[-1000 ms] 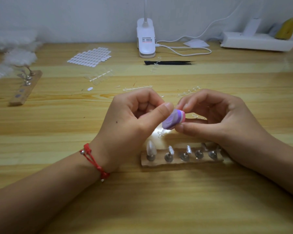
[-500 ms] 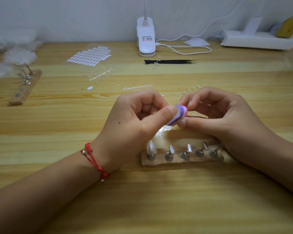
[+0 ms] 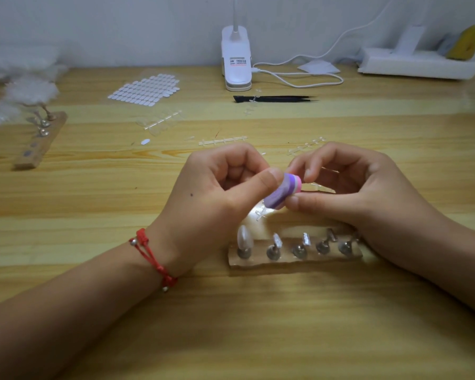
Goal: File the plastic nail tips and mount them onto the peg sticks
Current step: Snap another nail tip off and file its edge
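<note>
My left hand point(image 3: 217, 193) pinches thumb against forefinger, pressed to the left end of a purple and pink file block point(image 3: 283, 192). The nail tip in that pinch is almost fully hidden by the thumb. My right hand point(image 3: 354, 193) holds the file block between thumb and forefinger. Both hands hover just behind a wooden peg holder point(image 3: 294, 260) with several metal peg sticks. One white nail tip point(image 3: 243, 238) stands mounted on its leftmost peg. A small clear plastic offcut point(image 3: 261, 213) lies under the file.
A second peg holder point(image 3: 39, 144) lies at far left beside plastic bags point(image 3: 25, 89). A sheet of adhesive tabs point(image 3: 144, 89), clear nail sprues point(image 3: 222, 140), black tweezers point(image 3: 274, 99), a lamp base point(image 3: 236, 64) with its cable, and a white power strip point(image 3: 417, 64) sit farther back.
The file block rocked up and to the right against my left fingertips, then came back down. Both hands stayed in the same spot above the peg holder.
</note>
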